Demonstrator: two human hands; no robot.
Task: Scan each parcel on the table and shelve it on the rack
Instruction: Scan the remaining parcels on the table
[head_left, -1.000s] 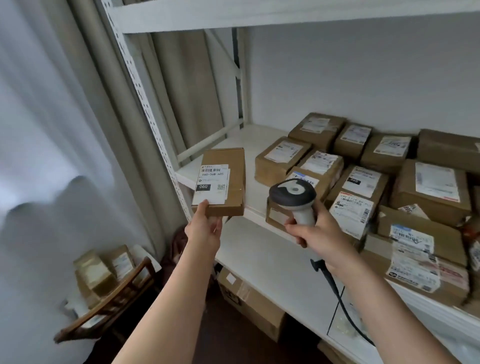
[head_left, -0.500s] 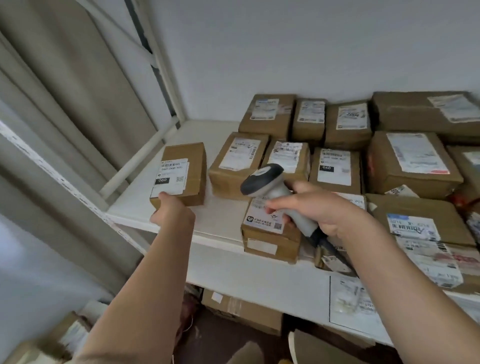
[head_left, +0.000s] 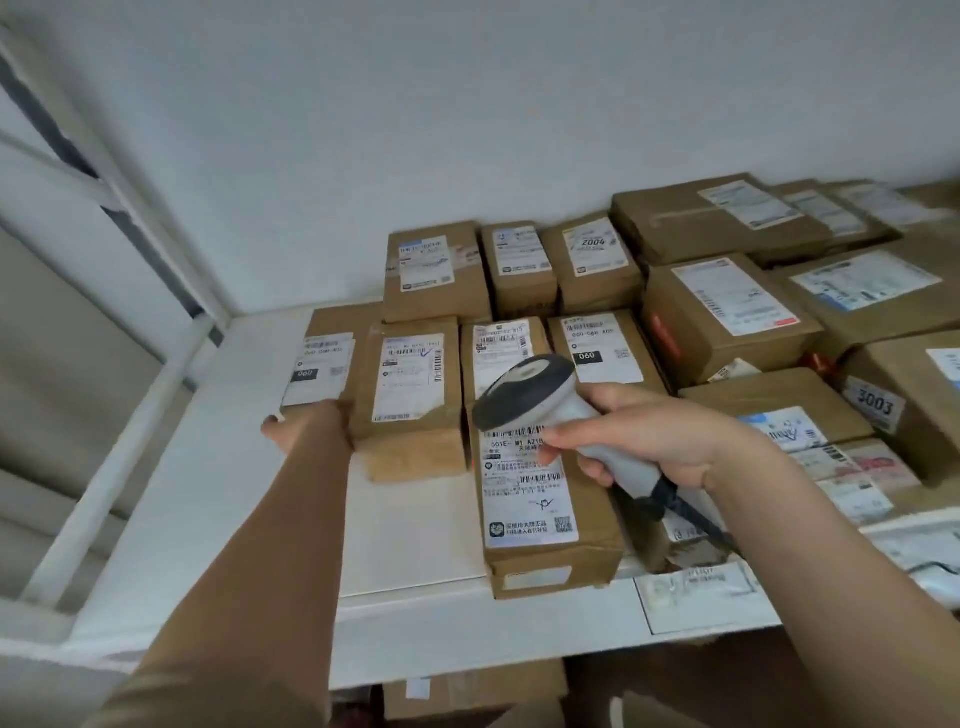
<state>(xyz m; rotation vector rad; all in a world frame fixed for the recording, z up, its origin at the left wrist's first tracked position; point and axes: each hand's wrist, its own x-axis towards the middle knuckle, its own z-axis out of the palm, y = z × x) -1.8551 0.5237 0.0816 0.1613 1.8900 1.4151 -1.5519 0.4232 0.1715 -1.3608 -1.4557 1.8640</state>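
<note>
Since half a second ago the parcel (head_left: 326, 366) has slid deeper onto the shelf (head_left: 249, 467), now at ten o'clock beside the other boxes (head_left: 727, 312). I see my left hand (head_left: 306, 426) against its near end, fingers hidden, so I cannot tell their state, while my right hand (head_left: 639, 436) has its fingers wrapped around the scanner (head_left: 524, 392). This parcel looks nearly shelved; parcels left on the bench are out of view.

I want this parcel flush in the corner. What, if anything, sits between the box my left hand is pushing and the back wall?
Nothing visible. The left hand presses the front end of the 060 parcel, with bare white shelf behind it up to the wall. Its neighbour parcel lies close alongside on the right, not behind.
</note>
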